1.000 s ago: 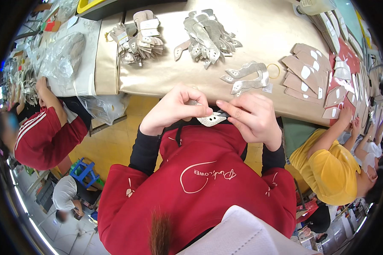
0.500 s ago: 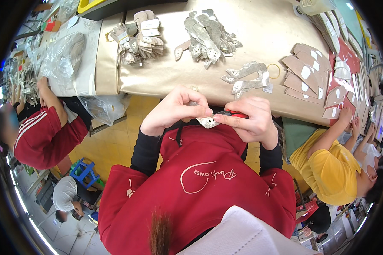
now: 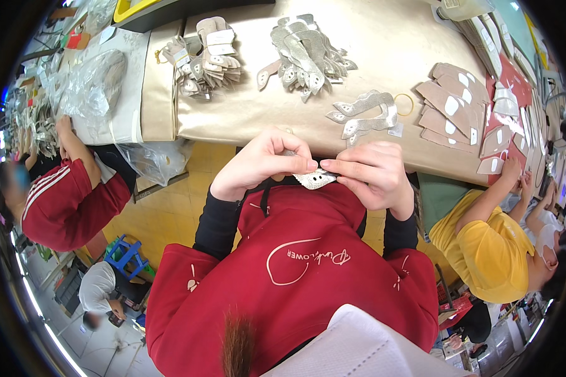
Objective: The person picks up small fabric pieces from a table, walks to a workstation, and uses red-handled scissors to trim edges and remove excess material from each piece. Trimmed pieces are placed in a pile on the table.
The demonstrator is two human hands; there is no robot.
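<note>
When looked over from the left side, first to be noticed: a co-worker in red (image 3: 66, 201), with one bare forearm at the edge of a pale surface, near a clear plastic bag (image 3: 91, 81). Lower down, a blue stool (image 3: 127, 256). Farther right, on the gold-covered desk (image 3: 248, 113), a bundle of beige and grey strips (image 3: 217, 60) with white labels.

Then, before the near edge of the desk, the left hand (image 3: 264, 164), with its grip of thumb and forefinger clamped on the upper left end of a small pale piece (image 3: 316, 179) with dark holes. Beyond these fingers, on the desk, a pile of silvery strips (image 3: 305, 53). Piece held in the air, between both hands, above the red garment (image 3: 352, 264). Long axis mostly from left to right, with the narrow end toward the right hand (image 3: 377, 176). Left hand nearer, in direct contact; from the right grip, piece just below and to the left. Right thumb and forefinger close together on a small dark thing (image 3: 325, 164), mostly covered, not possible to recognise; contact with the piece also not clear.

Farther, loose silvery strips (image 3: 365, 113) beside a thin yellow ring (image 3: 413, 108); next, overlapping brown pieces (image 3: 449, 107) with white patches. Last, a co-worker in yellow (image 3: 493, 251).
</note>
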